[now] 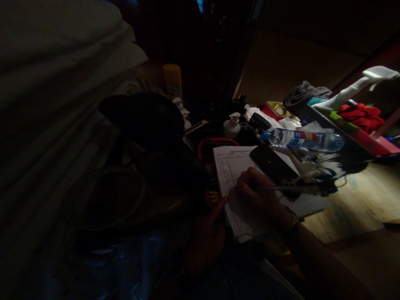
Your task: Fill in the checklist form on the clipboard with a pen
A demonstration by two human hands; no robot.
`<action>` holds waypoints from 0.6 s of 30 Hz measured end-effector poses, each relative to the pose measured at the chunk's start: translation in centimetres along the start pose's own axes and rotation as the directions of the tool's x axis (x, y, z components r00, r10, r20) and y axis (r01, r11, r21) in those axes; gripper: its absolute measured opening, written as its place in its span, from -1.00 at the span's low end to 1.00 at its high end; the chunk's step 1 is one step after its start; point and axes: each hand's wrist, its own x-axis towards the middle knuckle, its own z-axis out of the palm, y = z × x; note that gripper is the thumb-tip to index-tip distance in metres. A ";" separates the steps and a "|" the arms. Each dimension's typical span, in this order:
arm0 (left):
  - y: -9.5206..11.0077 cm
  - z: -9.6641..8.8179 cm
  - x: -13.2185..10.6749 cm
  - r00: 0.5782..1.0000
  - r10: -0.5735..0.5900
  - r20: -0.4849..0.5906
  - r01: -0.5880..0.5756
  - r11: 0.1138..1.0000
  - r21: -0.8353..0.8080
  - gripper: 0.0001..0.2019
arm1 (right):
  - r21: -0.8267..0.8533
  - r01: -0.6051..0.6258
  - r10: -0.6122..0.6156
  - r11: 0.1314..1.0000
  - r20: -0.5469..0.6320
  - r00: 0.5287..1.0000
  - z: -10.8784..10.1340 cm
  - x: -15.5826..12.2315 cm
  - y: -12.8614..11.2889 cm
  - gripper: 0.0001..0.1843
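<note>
Right hand (254,200) closed around a thin pen (275,188), resting on the printed sheet (231,164) near the left edge of the wooden tabletop (359,200). Left hand (206,237) in deep shadow, fingertips touching the sheet's left edge; open or closed, cannot tell. Dark phone (271,163) lying on the sheet, just beyond the right hand. Water bottle (303,139) on its side behind the phone. White pump bottle (231,125) further back.
</note>
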 end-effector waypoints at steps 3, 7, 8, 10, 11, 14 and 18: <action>-0.2 0.1 -0.1 1.000 0.018 -0.015 -0.017 0.999 0.031 -0.38 | -0.068 0.020 -0.021 0.997 -0.009 1.000 0.0 0.0 0.0 -0.77; -0.1 0.0 -0.1 0.999 0.040 -0.010 -0.040 0.998 0.040 -0.38 | -0.041 0.000 0.000 0.999 0.002 1.000 0.1 0.0 -0.1 -0.77; -0.1 0.0 -0.1 0.999 0.040 -0.009 -0.039 0.998 0.047 -0.38 | -0.039 0.003 -0.002 0.999 0.004 1.000 0.1 0.0 -0.1 -0.77; 0.1 -0.1 0.1 0.999 0.036 -0.015 -0.036 0.998 0.053 -0.38 | -0.051 0.023 -0.023 0.998 0.004 1.000 0.0 0.1 -0.2 -0.78; 0.1 -0.2 0.1 0.999 0.036 -0.023 -0.035 0.998 0.048 -0.38 | -0.039 0.028 -0.029 0.999 -0.001 1.000 -0.2 0.1 -0.2 -0.78; 0.0 -0.1 0.2 1.000 0.010 -0.012 -0.010 1.000 0.016 -0.38 | 0.103 -0.033 0.036 0.994 -0.027 0.999 -0.8 0.3 -0.5 -0.75; 0.0 0.2 0.0 0.996 -0.090 -0.001 0.090 0.996 0.016 -0.40 | 0.028 0.175 -0.175 0.984 -0.007 0.985 -1.5 0.8 -0.6 -0.86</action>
